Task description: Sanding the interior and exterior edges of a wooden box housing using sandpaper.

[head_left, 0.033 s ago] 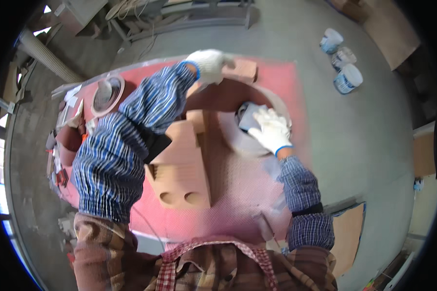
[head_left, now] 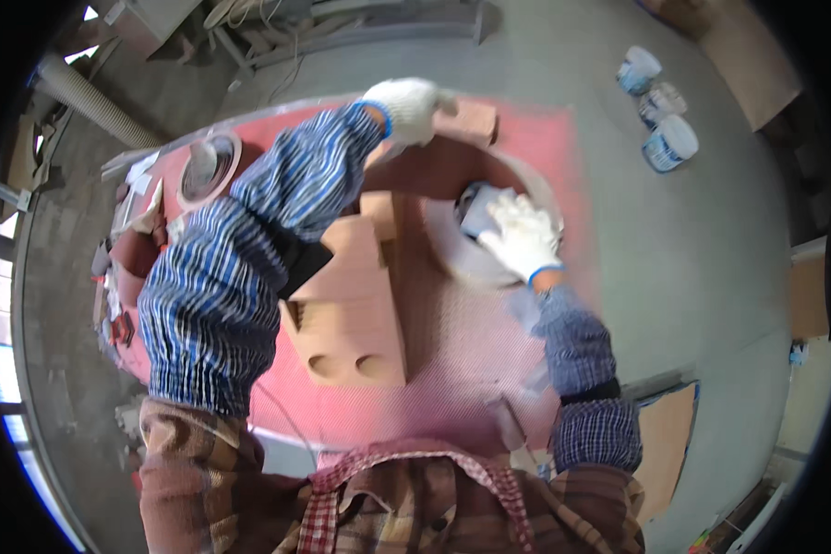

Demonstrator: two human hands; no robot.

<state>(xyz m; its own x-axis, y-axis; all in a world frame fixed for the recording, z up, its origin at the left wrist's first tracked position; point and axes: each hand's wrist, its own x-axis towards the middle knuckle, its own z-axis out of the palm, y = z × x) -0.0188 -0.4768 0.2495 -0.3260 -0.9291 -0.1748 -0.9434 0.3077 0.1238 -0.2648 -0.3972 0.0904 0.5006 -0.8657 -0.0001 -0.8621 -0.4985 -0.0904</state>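
Note:
My left hand [head_left: 404, 109], in a white knit glove with a blue cuff, is closed at the far edge of a reddish-brown strip [head_left: 434, 171] that looks like sandpaper. Its fingertips are mostly hidden. The strip curves round to a large pale-edged roll [head_left: 466, 258] on the right of the table. My right hand [head_left: 523, 235], gloved the same way, lies over the roll with its fingers apart. Beneath it shows a light-grey piece [head_left: 476, 218], partly covered. A tan wooden block [head_left: 355, 319] with two round recesses stands near my left forearm.
The table [head_left: 434, 406] has a red textured cover. A smaller roll [head_left: 234, 159] and a brown sheet [head_left: 136, 258] sit at its left. Another tan block [head_left: 471, 120] lies at the far edge. Several buckets, one of them white and blue [head_left: 670, 143], stand on the floor to the right.
The whole view has shifted slightly, so the table appears a little higher. Both hands keep nearly the same places; the left appears a bit farther away and to the right.

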